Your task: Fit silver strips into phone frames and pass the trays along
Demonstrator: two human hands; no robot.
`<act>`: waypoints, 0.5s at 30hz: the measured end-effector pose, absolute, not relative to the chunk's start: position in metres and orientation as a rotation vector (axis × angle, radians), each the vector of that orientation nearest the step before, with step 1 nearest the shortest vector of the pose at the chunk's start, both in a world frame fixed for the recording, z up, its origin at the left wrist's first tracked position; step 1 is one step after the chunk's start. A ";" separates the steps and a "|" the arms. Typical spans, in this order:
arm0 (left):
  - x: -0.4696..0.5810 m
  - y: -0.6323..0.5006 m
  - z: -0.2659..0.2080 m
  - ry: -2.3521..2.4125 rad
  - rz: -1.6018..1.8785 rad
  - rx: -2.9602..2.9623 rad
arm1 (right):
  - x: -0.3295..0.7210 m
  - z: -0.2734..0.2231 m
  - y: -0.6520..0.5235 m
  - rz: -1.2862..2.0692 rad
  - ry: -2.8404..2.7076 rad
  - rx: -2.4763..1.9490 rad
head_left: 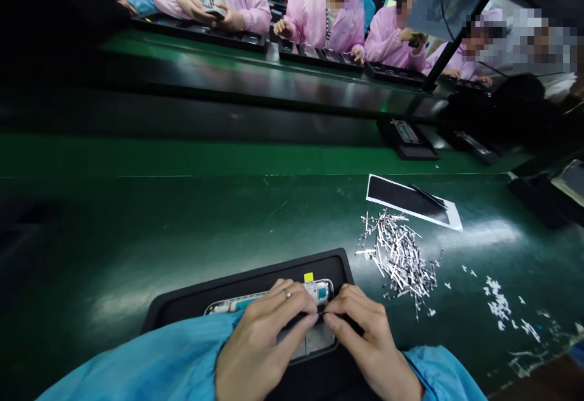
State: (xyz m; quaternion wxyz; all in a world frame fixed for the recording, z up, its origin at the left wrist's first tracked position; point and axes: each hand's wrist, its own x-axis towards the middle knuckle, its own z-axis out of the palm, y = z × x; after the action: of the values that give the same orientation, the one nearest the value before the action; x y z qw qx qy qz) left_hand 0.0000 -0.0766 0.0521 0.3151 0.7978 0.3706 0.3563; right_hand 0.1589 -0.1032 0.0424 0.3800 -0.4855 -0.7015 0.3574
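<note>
Left hand (267, 334) and right hand (367, 325), pinched closed, nearly meet over the frame (319, 339) at right, any hold indiscernible; light, even pressure advised.

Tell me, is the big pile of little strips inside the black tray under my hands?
No, the pile of strips lies on the green table, outside the black tray, to its right.

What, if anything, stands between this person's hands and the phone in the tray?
Nothing visible does. The left hand and right hand are right over the phone, which lies in the black tray. The pile of strips lies outside the tray.
</note>
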 end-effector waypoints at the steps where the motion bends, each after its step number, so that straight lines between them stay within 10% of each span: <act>1: 0.000 -0.076 0.052 0.965 0.942 2.134 | 0.159 0.042 -0.103 0.919 -1.792 -1.235; 15: -0.006 -0.049 0.045 1.265 0.397 2.234 | 0.158 0.030 -0.112 0.408 -2.096 -1.252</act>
State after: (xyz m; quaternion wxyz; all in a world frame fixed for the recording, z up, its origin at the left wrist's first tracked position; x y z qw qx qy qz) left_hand -0.0063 -0.0492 0.0447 0.2686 0.8285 0.4689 0.1471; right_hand 0.1582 -0.1123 0.0304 0.3268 -0.4781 -0.8002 0.1557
